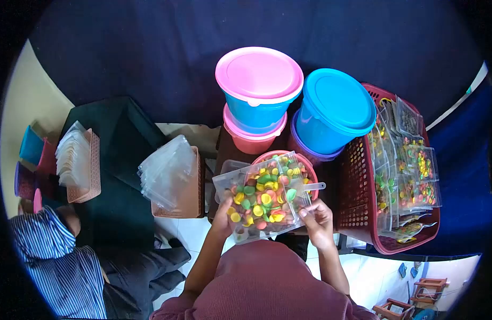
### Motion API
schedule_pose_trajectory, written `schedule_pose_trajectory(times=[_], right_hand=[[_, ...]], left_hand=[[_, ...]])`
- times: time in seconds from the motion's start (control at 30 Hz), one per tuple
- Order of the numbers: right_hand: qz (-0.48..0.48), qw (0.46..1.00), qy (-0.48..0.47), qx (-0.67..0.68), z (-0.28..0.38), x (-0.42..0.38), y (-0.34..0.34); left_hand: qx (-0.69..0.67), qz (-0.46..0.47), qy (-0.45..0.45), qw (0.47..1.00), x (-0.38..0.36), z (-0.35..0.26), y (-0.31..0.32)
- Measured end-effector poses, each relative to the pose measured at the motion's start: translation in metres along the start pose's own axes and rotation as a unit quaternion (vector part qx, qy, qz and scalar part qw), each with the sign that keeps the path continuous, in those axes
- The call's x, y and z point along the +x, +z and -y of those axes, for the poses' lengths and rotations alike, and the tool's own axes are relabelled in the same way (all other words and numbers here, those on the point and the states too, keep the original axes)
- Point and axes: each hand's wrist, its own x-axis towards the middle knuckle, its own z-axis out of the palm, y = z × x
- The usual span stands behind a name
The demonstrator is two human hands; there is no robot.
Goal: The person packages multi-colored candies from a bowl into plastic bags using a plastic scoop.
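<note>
A clear plastic pouch (pixel 261 200) with small round yellow, green and pink pieces inside is held up in front of my chest. My left hand (pixel 223 218) grips its left edge. At the lower right corner, my right hand (pixel 319 223) pinches the plastic between thumb and fingers. Just behind the pouch stands a pink tub (pixel 313 173), partly hidden, with similar coloured pieces in it. A clear handle (pixel 315 186) sticks out to the right over the tub's rim; its other end is hidden by the pouch.
A pink-lidded tub (pixel 259 74) and a blue-lidded tub (pixel 339 101) stand stacked behind. On the right, a dark red basket (pixel 358 194) holds several filled pouches (pixel 416 162). Flat plastic bags (pixel 168 170) fill a basket on the left. Another person's striped sleeve (pixel 43 234) is at far left.
</note>
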Motion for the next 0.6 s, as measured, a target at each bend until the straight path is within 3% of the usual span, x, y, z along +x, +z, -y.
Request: schedule_pose_trajectory(times=[0.03,0.1,0.17,0.23,0.27,0.3,0.4,0.47,0.5,0.57,0.6], right_hand=[[0.004,0.999,-0.034,-0.036,-0.009,0.001,-0.003],[0.002,0.999,-0.030,-0.042,-0.017,0.003,-0.009],[0.000,0.999,-0.025,-0.047,-0.027,0.004,-0.015],[-0.035,0.994,0.078,0.073,-0.036,0.003,-0.022],[-0.030,0.993,0.068,0.094,-0.037,0.004,-0.023],[-0.029,0.993,0.066,0.096,-0.040,0.005,-0.027],[-0.069,0.988,0.070,0.117,-0.047,0.007,-0.039],[-0.081,0.988,0.061,0.114,-0.051,0.010,-0.046],[-0.094,0.988,0.052,0.110,-0.054,0.012,-0.048],[-0.101,0.988,0.042,0.109,-0.058,0.014,-0.054],[-0.104,0.988,0.041,0.104,-0.058,0.015,-0.057]], left_hand=[[-0.001,-0.001,0.001,1.000,-0.001,0.000,0.000],[-0.124,0.092,0.031,0.988,-0.005,-0.003,0.000],[-0.126,0.121,0.053,0.983,-0.009,-0.015,0.007],[-0.026,0.057,0.018,0.998,-0.013,-0.030,0.015],[0.035,0.028,-0.004,0.999,-0.013,-0.033,0.015],[0.089,0.018,0.035,0.995,-0.008,-0.030,0.011],[0.176,0.000,0.044,0.983,-0.008,-0.030,-0.003],[0.273,-0.074,0.057,0.957,-0.002,-0.017,-0.022],[0.275,-0.073,0.055,0.957,-0.003,-0.019,-0.020],[0.266,0.014,0.084,0.960,-0.005,-0.023,-0.013],[0.232,0.033,0.053,0.971,-0.002,-0.024,-0.017]])
